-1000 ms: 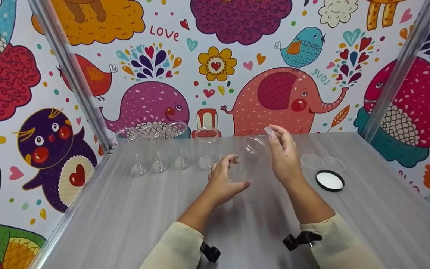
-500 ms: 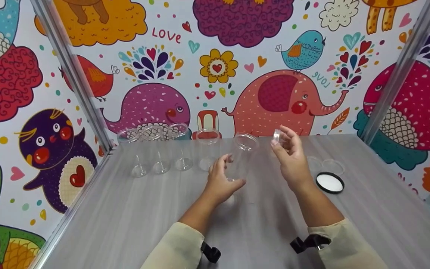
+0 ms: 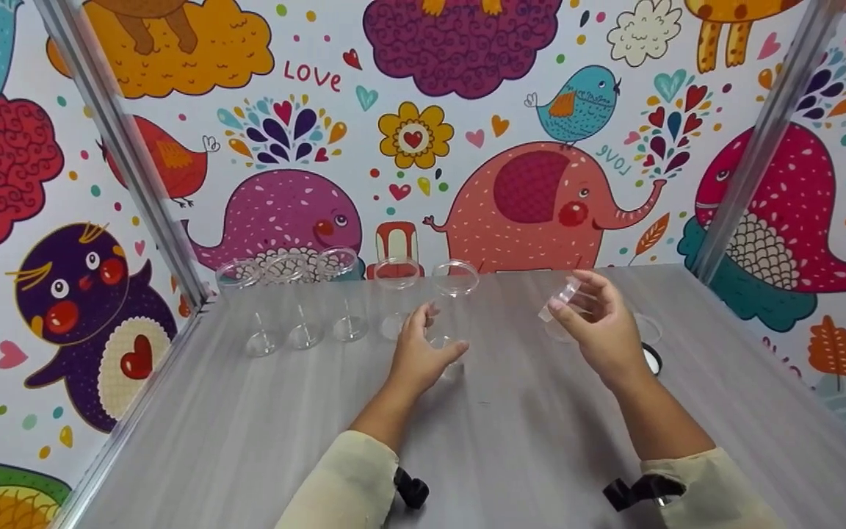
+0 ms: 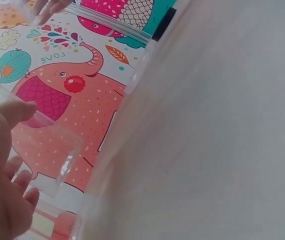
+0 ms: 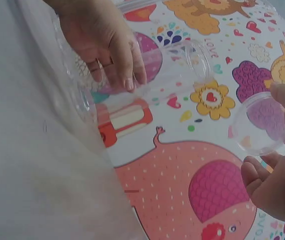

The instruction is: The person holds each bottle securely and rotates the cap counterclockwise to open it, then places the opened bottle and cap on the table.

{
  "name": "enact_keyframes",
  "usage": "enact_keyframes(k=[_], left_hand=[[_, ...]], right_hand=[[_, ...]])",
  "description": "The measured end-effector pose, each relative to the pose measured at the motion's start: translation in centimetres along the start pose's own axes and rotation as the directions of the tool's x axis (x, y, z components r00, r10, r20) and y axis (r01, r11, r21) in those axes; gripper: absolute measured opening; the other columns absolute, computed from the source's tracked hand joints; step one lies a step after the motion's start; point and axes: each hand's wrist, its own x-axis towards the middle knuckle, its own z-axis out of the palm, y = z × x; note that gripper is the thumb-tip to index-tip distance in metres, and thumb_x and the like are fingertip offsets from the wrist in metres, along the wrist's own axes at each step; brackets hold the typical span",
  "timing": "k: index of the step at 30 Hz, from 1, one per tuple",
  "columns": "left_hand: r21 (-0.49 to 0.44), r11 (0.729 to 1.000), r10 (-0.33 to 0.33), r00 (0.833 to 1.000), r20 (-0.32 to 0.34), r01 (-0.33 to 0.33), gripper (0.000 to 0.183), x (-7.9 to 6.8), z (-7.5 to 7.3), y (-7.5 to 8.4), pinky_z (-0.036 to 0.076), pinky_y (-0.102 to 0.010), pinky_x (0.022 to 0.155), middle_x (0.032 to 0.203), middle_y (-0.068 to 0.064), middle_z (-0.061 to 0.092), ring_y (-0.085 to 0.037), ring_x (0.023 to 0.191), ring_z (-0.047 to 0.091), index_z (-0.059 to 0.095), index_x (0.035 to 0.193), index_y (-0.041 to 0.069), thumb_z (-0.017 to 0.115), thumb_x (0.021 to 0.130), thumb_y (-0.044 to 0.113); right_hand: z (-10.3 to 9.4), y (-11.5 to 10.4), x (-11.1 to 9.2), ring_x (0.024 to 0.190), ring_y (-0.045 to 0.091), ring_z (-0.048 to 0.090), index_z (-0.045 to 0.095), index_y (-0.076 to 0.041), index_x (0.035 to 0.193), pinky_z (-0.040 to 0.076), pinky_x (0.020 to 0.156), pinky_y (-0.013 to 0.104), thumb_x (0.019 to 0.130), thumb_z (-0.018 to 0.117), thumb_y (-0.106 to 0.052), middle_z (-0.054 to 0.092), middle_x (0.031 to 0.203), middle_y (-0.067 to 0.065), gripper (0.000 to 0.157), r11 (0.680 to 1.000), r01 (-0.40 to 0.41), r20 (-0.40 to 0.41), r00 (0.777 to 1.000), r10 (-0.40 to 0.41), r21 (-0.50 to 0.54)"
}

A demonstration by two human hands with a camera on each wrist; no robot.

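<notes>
My left hand point(image 3: 423, 349) is curved around a clear plastic jar point(image 3: 455, 283), thumb on the near side and fingers behind. The jar stands upright on the table at the right end of a row; in the left wrist view the jar's clear wall point(image 4: 47, 145) shows between thumb and fingers. To the right, above the table, my right hand point(image 3: 603, 330) pinches a clear round lid point(image 3: 561, 300) by its edge, tilted. The right wrist view shows this lid point(image 5: 260, 125) apart from the jar. The held jar has an uncovered-looking rim, though its transparency makes this hard to tell.
Several clear jars point(image 3: 350, 328) stand in a row at the back left. Behind my right hand lie clear discs point(image 3: 647, 330) and a black-rimmed white disc point(image 3: 652, 360), partly hidden. A printed wall point(image 3: 408, 198) closes the back, with metal posts point(image 3: 768, 139) at its corners.
My left hand has brought the jar left, from tilted to upright, beside the row. My right hand has moved right and slightly down with the lid, away from the jar.
</notes>
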Motion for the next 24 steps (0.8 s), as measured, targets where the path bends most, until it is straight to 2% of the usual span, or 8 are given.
enact_keyframes(k=[3,6,13,19,24], left_hand=[[0.004,0.999,-0.038,0.999,0.001,0.038,0.094,1.0,0.4,-0.3,0.043,-0.054,0.126,0.16,-0.001,0.054,-0.026,0.155,0.047,0.039,0.162,0.019,0.09,0.085,0.039],[0.008,0.999,-0.052,0.999,-0.002,0.052,0.093,2.2,0.8,-0.4,0.041,-0.052,0.128,0.163,-0.002,0.054,-0.027,0.156,0.046,0.039,0.163,0.017,0.089,0.087,0.037],[0.014,0.997,-0.073,0.997,-0.014,0.073,0.09,4.9,1.9,-0.5,0.04,-0.048,0.129,0.165,-0.007,0.052,-0.028,0.157,0.045,0.041,0.161,0.011,0.089,0.089,0.03],[0.049,0.993,-0.107,0.993,-0.046,0.109,0.092,6.6,2.5,-1.0,0.037,-0.047,0.131,0.168,-0.009,0.047,-0.028,0.159,0.043,0.037,0.164,0.011,0.088,0.09,0.028],[0.054,0.988,-0.146,0.989,-0.031,0.148,0.093,7.3,3.2,-1.0,0.037,-0.047,0.131,0.17,-0.009,0.045,-0.029,0.161,0.04,0.036,0.165,0.012,0.089,0.09,0.028]], right_hand=[[-1.3,0.8,0.0,0.134,0.025,0.058,0.041,-0.022,0.156,0.06,0.097,0.021,0.088,0.084,-0.053,0.055,0.15,0.005,0.086,0.997,-0.062,0.017,0.998,0.063,-0.043],[-2.5,1.4,0.3,0.135,0.03,0.058,0.037,-0.021,0.159,0.061,0.1,0.026,0.087,0.086,-0.052,0.053,0.153,0.01,0.092,0.991,-0.106,0.037,0.993,0.11,-0.077],[-3.8,2.7,1.3,0.146,0.04,0.051,0.035,-0.024,0.167,0.057,0.112,0.052,0.087,0.087,-0.05,0.04,0.168,0.017,0.098,0.956,-0.166,0.086,0.978,0.191,-0.243],[-4.1,3.6,1.9,0.151,0.043,0.048,0.038,-0.02,0.167,0.055,0.114,0.052,0.087,0.086,-0.048,0.04,0.17,0.018,0.098,0.903,-0.226,0.123,0.95,0.287,-0.365],[-4.6,4.7,2.4,0.154,0.045,0.043,0.039,-0.014,0.166,0.05,0.118,0.055,0.088,0.085,-0.049,0.041,0.171,0.019,0.098,0.863,-0.262,0.136,0.927,0.35,-0.432]])
